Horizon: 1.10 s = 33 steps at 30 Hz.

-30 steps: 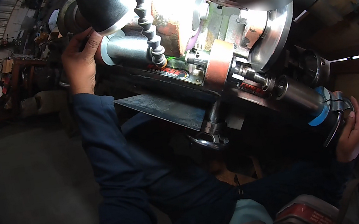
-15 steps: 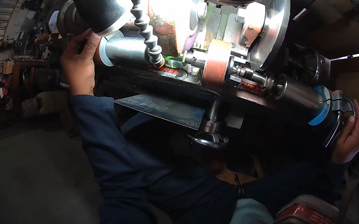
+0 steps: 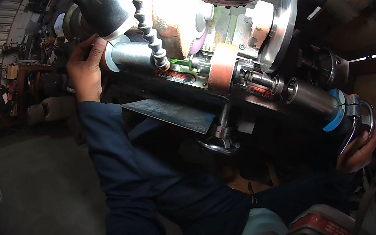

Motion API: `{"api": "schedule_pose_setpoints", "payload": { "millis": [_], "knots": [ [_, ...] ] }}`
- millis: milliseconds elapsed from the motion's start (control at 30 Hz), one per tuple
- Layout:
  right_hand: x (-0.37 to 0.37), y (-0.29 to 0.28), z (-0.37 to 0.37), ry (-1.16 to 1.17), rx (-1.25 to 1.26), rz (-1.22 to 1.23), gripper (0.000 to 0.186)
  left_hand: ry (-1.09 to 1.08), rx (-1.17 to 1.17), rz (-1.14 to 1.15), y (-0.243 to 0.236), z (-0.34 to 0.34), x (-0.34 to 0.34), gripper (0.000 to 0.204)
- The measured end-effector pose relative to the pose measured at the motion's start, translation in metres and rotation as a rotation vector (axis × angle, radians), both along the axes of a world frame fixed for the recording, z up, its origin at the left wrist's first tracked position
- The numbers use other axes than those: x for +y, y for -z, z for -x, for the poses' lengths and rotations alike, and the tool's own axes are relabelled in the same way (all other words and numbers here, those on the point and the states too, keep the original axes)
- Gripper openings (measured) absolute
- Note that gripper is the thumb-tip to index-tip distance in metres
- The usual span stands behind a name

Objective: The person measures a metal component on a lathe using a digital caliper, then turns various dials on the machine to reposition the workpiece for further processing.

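Note:
Up at the left, my left hand [image 3: 85, 69] is closed round the dark reddish end of a grey metal cylinder [image 3: 132, 54], its thumb along the rim and part of its fingers hidden behind. Far to the right, my right hand [image 3: 360, 150] curls its fingers at the lower rim of a chrome handwheel [image 3: 368, 117]. That wheel sits on the end of a steel sleeve [image 3: 313, 96] with a blue collar [image 3: 335, 112]. Between my hands, a grinding machine carries a worn orange-red block [image 3: 223, 68] and a short steel spindle [image 3: 260, 78].
A black lamp head [image 3: 111, 7] and a ribbed coolant hose [image 3: 147, 24] hang over the machine. A shiny steel disc [image 3: 283, 23] stands behind the block. Below are a flat metal plate [image 3: 173, 115] and a second handwheel [image 3: 221, 145]. A cluttered bench [image 3: 24, 93] stands at left.
My right hand has slid down and slightly left along the handwheel's rim. My left hand keeps its hold on the cylinder's end. The view has shifted slightly.

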State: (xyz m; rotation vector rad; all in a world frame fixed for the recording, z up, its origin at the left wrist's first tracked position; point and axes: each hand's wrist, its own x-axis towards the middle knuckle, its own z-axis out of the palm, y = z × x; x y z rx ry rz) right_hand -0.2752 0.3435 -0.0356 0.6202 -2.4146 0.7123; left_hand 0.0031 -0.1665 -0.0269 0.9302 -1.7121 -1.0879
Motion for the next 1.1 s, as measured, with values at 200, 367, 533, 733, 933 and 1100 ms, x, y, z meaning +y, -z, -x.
{"api": "schedule_pose_setpoints", "payload": {
  "millis": [200, 367, 533, 733, 933, 1100],
  "knots": [
    [0.007, 0.011, -0.002, 0.022, 0.058, -0.004, 0.053, -0.005, 0.015, -0.013, 0.002, -0.003, -0.002, 0.031],
    [0.011, 0.019, -0.008, 0.009, -0.025, 0.051, 0.063, -0.011, -0.011, 0.000, 0.004, -0.003, -0.004, 0.032],
    [0.026, 0.037, -0.005, -0.034, -0.052, 0.088, 0.061, 0.016, 0.029, -0.007, 0.005, -0.006, -0.006, 0.035],
    [0.076, 0.094, 0.016, -0.109, 0.370, -0.132, 0.060, 0.018, 0.044, 0.008, 0.004, -0.008, -0.006, 0.033],
    [0.065, 0.092, 0.018, -0.094, 0.392, -0.136, 0.061, 0.041, 0.070, 0.015, 0.003, -0.005, -0.007, 0.031],
    [0.061, 0.090, 0.018, -0.097, 0.387, -0.129, 0.062, 0.048, 0.084, -0.006, 0.007, -0.002, -0.011, 0.032]
  ]
}}
